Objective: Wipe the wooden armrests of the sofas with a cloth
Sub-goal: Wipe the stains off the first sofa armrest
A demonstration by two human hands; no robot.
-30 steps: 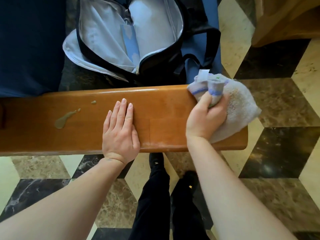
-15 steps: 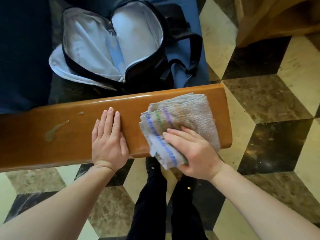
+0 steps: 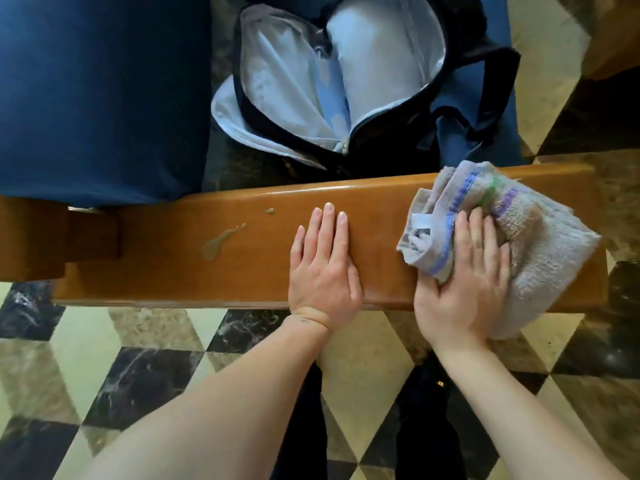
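At the right end of the armrest [image 3: 242, 258], right hand [image 3: 464, 285] presses flat on the bunched cloth [image 3: 540, 244].

Left hand [image 3: 323, 268] lies flat mid-frame, fingers straight, holding nothing, and sits between the cloth and the smear [image 3: 221, 239] left of centre, so I'd guess a wipe leftward bumps it or skips the smear. The cloth overhangs the near edge and could slip off. An open bag [image 3: 346, 81] sits top centre on the sofa seat [image 3: 97, 98].

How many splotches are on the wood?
2: a long smear left of the left hand, and a small dot just beyond it. The cloth may hide more.
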